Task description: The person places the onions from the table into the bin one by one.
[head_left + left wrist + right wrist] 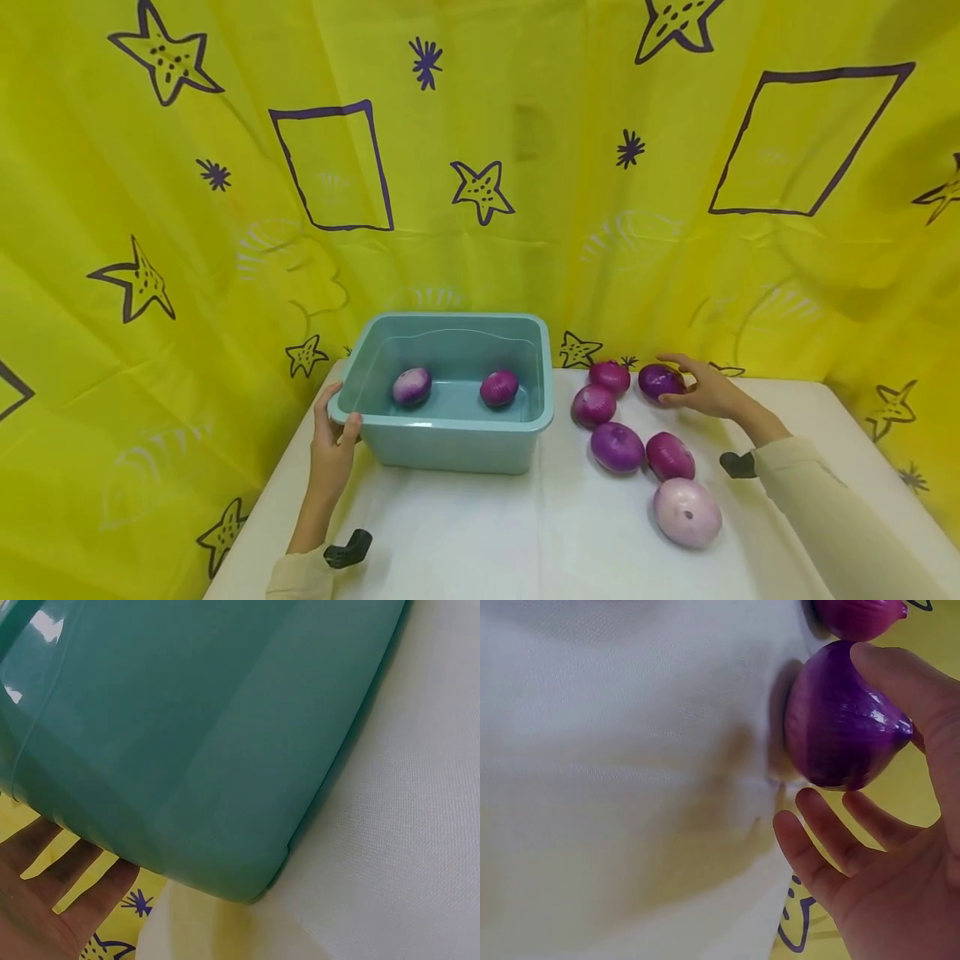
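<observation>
A dark purple onion (662,382) sits at the back right of the table. My right hand (711,390) is around its right side, thumb and fingers apart. In the right wrist view the thumb overlaps the onion (840,720), and a gap shows between the onion and the visible fingertips (786,821). My left hand (333,446) holds the teal plastic bin (450,446) by its front left corner, thumb at the rim. In the left wrist view spread fingers (67,866) lie along the wall of the bin (202,750). Two onions, one pale purple (412,387) and one magenta (498,388), lie inside.
Several more red onions (617,447) lie on the white tabletop (480,533) right of the bin, the nearest a large pale one (687,512). A yellow patterned curtain (480,267) hangs behind and beside the table.
</observation>
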A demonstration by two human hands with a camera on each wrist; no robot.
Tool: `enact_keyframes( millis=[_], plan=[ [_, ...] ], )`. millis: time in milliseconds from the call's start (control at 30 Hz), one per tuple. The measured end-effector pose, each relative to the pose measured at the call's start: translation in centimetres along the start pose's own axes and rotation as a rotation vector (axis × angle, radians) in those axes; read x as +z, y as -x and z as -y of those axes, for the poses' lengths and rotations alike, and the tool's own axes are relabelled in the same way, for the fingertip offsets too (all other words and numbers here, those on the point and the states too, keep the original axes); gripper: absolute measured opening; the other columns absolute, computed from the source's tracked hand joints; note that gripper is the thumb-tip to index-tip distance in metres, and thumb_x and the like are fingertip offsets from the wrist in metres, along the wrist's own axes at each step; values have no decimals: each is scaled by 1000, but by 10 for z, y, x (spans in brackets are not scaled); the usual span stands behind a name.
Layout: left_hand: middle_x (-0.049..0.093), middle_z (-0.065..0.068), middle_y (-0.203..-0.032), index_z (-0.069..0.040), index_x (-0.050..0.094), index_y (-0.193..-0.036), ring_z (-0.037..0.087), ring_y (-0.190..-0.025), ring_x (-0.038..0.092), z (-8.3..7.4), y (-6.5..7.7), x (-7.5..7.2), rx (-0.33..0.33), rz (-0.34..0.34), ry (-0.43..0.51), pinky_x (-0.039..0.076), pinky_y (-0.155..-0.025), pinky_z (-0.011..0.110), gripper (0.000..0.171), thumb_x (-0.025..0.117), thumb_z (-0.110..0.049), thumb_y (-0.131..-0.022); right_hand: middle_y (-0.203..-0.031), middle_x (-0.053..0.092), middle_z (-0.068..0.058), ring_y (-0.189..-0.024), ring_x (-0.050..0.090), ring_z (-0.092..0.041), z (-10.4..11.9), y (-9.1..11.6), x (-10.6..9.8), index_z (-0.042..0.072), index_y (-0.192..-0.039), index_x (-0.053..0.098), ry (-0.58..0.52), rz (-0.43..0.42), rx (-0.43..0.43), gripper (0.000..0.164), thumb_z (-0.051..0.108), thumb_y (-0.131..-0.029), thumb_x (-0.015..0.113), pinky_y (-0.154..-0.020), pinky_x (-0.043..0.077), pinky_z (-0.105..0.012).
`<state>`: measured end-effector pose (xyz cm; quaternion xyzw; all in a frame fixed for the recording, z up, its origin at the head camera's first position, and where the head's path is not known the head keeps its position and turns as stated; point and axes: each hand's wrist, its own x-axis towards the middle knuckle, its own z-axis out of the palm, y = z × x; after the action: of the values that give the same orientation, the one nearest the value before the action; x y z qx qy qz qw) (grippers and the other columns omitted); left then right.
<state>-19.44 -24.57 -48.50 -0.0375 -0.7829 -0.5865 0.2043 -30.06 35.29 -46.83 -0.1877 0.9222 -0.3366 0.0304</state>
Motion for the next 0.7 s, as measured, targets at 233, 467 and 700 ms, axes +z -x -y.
enact_keyframes(
  millis=[233,467,700],
  plan=[
    [38,20,-155,-18,26,-158,46,-128,51,-2,0,0,-1,0,12,50,-86,14,58,51,-14,-106,-131,54,-40,-107,62,-51,-5,-1,5,-1,-151,39,12,19,66,78,25,-90,80,-91,53,-64],
    [39,20,-154,-17,26,-158,47,-128,50,-2,2,1,8,-1,5,51,-88,18,57,50,-13,-106,-132,54,-40,-111,60,-52,-7,0,8,-2,-148,43,6,4,59,74,22,-90,80,-93,52,-64],
    [38,20,-154,-18,26,-157,46,-130,50,-1,1,0,-7,6,25,51,-86,14,57,50,-15,-106,-131,55,-40,-111,60,-52,-5,-1,8,-3,-147,44,-3,0,53,73,22,-89,81,-92,53,-63]
  ],
)
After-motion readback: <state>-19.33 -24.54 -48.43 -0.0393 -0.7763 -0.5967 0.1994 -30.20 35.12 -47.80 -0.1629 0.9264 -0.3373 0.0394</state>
